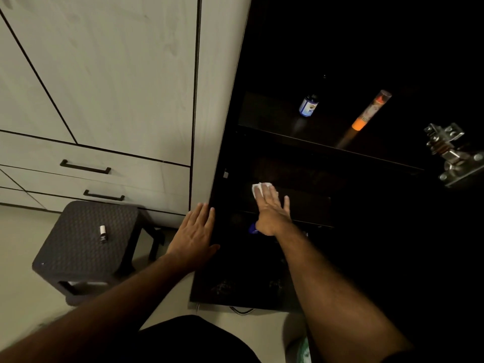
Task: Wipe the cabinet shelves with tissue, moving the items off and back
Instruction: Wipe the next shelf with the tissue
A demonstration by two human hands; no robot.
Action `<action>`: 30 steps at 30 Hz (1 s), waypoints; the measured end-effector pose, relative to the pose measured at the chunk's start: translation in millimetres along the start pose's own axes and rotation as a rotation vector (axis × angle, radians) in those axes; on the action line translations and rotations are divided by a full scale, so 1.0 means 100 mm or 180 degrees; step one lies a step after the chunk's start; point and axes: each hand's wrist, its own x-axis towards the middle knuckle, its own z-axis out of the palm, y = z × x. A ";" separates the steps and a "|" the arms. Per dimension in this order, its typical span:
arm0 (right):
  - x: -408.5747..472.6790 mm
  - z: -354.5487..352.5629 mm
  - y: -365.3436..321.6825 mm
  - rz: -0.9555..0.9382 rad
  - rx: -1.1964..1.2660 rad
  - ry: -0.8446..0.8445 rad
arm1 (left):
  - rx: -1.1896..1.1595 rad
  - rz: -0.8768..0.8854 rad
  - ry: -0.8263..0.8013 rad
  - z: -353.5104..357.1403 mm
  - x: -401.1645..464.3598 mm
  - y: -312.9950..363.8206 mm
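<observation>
Inside the dark open cabinet, my right hand (272, 208) lies flat, pressing a white tissue (258, 188) onto a lower shelf (309, 203). My left hand (195, 231) rests open against the cabinet's left side panel (225, 153). On the shelf above stand a small dark bottle with a blue-white label (309, 105) and a long clear tube with an orange band (365, 117). Under my right wrist a blue object (252, 228) shows partly. A small white-capped bottle (102, 233) lies on the dark stool (86, 239).
Pale cupboard doors and two drawers with black handles (85, 166) fill the left. A metal door hinge (450, 153) juts at the right. A cable (241, 310) lies on the floor below the cabinet. The lower cabinet is too dark to read.
</observation>
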 end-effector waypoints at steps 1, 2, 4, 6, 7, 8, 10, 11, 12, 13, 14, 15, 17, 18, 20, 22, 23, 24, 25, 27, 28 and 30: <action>-0.02 0.02 0.14 0.0141 -0.0011 0.0053 | 0.0005 -0.0023 -0.0009 0.01 -0.01 0.04; -0.06 0.02 0.26 0.0281 -0.0036 0.0072 | 0.0022 -0.0055 -0.0031 0.02 -0.03 0.07; -0.11 0.01 0.51 0.0549 -0.0050 0.0013 | 0.0060 -0.0127 -0.0067 0.02 -0.06 0.16; -0.17 0.00 0.68 0.0792 0.0014 -0.0050 | 0.0085 -0.0167 -0.0092 0.01 -0.07 0.24; -0.20 0.01 0.73 0.0897 0.0031 -0.0061 | 0.0094 -0.0148 -0.0114 0.00 -0.07 0.28; -0.24 0.04 0.76 0.0982 0.0038 -0.0060 | 0.0096 -0.0103 -0.0135 -0.01 -0.05 0.33; -0.30 0.14 0.74 0.1063 0.0020 0.0007 | 0.0041 0.0018 -0.0115 0.00 -0.01 0.41; -0.33 0.20 0.71 0.1070 0.0006 0.0068 | -0.0001 0.0082 -0.0078 0.01 0.02 0.46; -0.37 0.26 0.67 0.1045 -0.0007 0.0132 | -0.0025 0.0141 -0.0049 0.02 0.05 0.50; -0.40 0.33 0.63 0.0989 -0.0016 0.0191 | -0.0024 0.0197 -0.0036 0.02 0.09 0.55; -0.42 0.38 0.60 0.0898 -0.0028 0.0234 | 0.0004 0.0254 -0.0027 0.02 0.12 0.58; -0.44 0.42 0.58 0.0787 -0.0050 0.0277 | 0.0035 0.0317 -0.0009 0.01 0.15 0.62; -0.48 0.47 0.58 0.0581 -0.0105 0.0374 | 0.0066 0.0433 0.0021 -0.01 0.21 0.69; -0.52 0.46 0.60 0.0506 -0.0117 0.0405 | 0.0074 0.0478 0.0024 -0.02 0.25 0.74; -0.57 0.44 0.68 0.0396 -0.0227 0.0389 | 0.0041 0.0518 0.0022 -0.05 0.31 0.79; -0.59 0.38 0.78 0.0450 -0.0433 0.0341 | -0.0081 0.0581 0.0067 -0.08 0.37 0.81; -0.58 0.33 0.83 0.0539 -0.0560 0.0291 | -0.0144 0.0620 0.0103 -0.10 0.40 0.80; -0.56 0.28 0.90 0.0641 -0.0702 0.0218 | -0.0197 0.0652 0.0152 -0.12 0.41 0.80; -0.53 0.22 0.95 0.0731 -0.0856 0.0119 | -0.0238 0.0681 0.0206 -0.13 0.43 0.79; -0.46 0.09 1.03 0.0872 -0.1100 -0.0149 | -0.0303 0.0734 0.0236 -0.15 0.45 0.76; -0.43 0.04 1.06 0.0926 -0.1162 -0.0234 | -0.0305 0.0753 0.0237 -0.15 0.47 0.73; -0.36 -0.02 1.10 0.1032 -0.1193 -0.0362 | -0.0298 0.0788 0.0191 -0.14 0.50 0.70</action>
